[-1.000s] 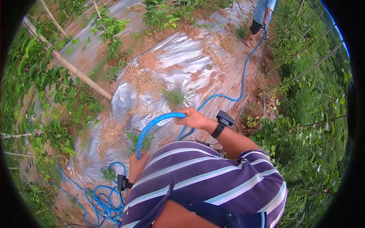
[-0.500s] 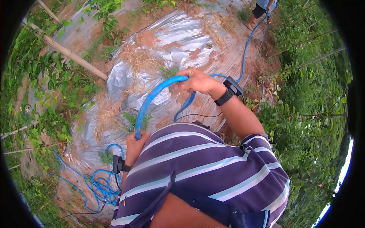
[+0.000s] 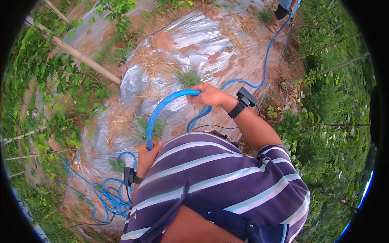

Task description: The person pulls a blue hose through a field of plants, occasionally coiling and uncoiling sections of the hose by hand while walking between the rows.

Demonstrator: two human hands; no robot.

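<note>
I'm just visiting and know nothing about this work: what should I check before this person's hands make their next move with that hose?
1. Left hand gripping the blue hose: ok, closed around it.
2. Right hand gripping too: ok, fingers wrapped around it.
3. Stretch between the hands free of kinks: ok, one smooth arc.
4. Hose pile on the ground untangled: not ok, its loops cross one another.
5. Other person holding firmly: cannot tell; the hose reaches them, but their grip is too small to judge.
</note>
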